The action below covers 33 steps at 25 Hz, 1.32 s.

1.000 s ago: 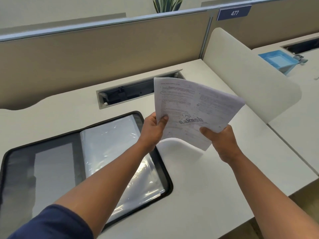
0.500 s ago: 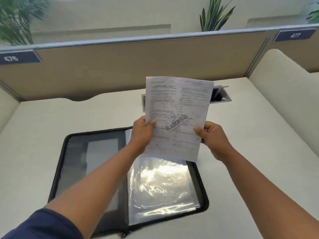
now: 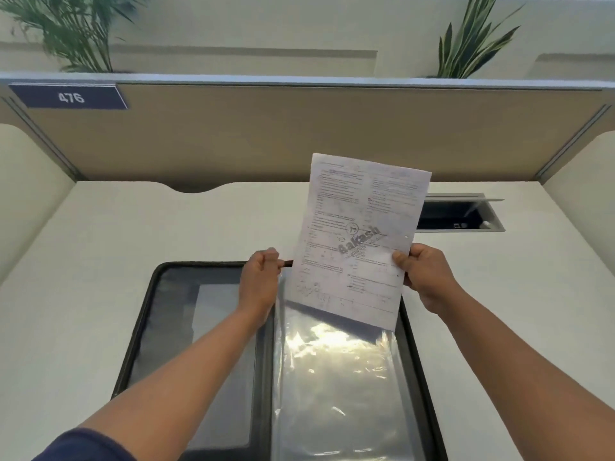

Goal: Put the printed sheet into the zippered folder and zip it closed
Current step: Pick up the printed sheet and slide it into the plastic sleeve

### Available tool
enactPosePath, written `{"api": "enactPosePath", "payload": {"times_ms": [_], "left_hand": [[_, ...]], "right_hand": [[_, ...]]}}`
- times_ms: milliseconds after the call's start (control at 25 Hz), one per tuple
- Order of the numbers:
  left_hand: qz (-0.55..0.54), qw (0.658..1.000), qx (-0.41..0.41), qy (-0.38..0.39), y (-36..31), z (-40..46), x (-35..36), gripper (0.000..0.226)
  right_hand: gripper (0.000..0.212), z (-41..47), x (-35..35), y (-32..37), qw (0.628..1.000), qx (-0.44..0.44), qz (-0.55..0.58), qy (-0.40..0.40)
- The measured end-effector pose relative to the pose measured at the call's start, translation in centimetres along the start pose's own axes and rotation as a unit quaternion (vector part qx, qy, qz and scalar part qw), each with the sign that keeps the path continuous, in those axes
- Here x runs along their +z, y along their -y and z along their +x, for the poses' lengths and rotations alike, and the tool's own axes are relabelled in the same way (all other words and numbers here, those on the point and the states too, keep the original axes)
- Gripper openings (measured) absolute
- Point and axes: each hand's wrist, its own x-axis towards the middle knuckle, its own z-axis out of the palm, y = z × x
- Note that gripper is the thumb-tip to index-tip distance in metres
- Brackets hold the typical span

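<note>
Paper sheet [image 3: 361, 234] above open folder [image 3: 156, 287]

White desk [image 3: 166, 227], tan partition [image 3: 299, 134], number plate [image 3: 70, 97], plants [image 3: 472, 44]

Both forearms are bare down to the left hand [image 3: 259, 284] and right hand [image 3: 429, 277]. A dark navy sleeve [image 3: 83, 444] (short, ending well behind the left hand) covers that upper arm.

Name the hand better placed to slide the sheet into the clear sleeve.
Right. The right hand already grips the printed sheet above the clear sleeve; the left hand pinches the sleeve's top edge, likely holding it open.
</note>
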Motion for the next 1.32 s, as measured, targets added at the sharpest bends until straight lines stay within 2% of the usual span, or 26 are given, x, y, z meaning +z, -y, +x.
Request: {"api": "enactPosePath", "payload": {"times_ms": [80,160,240,280,360,440,520,680,800,1000,1200,1320], "left_hand": [[0.056,0.998,0.023,-0.004,2.1,0.7,0.1,0.017],[0.181,0.977,0.113,0.028,3.2,0.9,0.2,0.018],[0.313,0.92,0.225,0.069,4.0,1.2,0.7,0.014],[0.38,0.882,0.264,0.091,4.3,1.2,1.1,0.025],[0.479,0.819,0.292,0.117,4.6,1.3,1.8,0.039],[0.515,0.788,0.32,0.108,4.8,1.4,2.4,0.036],[0.506,0.787,0.342,0.094,4.7,1.4,2.8,0.026],[0.457,0.819,0.338,0.078,4.7,1.3,3.2,0.005],[0.442,0.817,0.363,0.07,4.8,1.4,3.2,0.01],[0.474,0.79,0.376,0.096,4.6,1.7,2.8,0.026],[0.437,0.797,0.399,0.12,4.7,2.1,3.1,0.033],[0.434,0.789,0.42,0.115,4.8,2.3,3.2,0.031]], "right_hand": [[0.014,1.9,-0.8,0.2,0.999,0.018,0.027,-0.022],[0.015,3.4,-1.2,0.4,0.997,0.029,0.057,-0.031],[0.014,4.9,-1.0,0.6,0.996,0.039,0.076,-0.033],[0.014,5.5,-0.7,0.7,0.995,0.042,0.085,-0.033],[0.013,6.6,0.1,1.0,0.993,0.044,0.106,-0.032],[0.012,7.6,1.2,1.4,0.992,0.043,0.115,-0.031],[0.012,8.5,2.2,1.8,0.992,0.039,0.113,-0.03],[0.012,10.0,4.1,2.4,0.993,0.031,0.111,-0.028],[0.012,10.8,5.2,2.4,0.992,0.029,0.119,-0.029],[0.014,11.2,7.0,2.1,0.991,0.024,0.132,-0.016],[0.016,11.3,8.3,1.4,0.988,0.012,0.151,0.005],[0.016,11.1,8.4,0.9,0.99,0.003,0.142,0.025]]}}
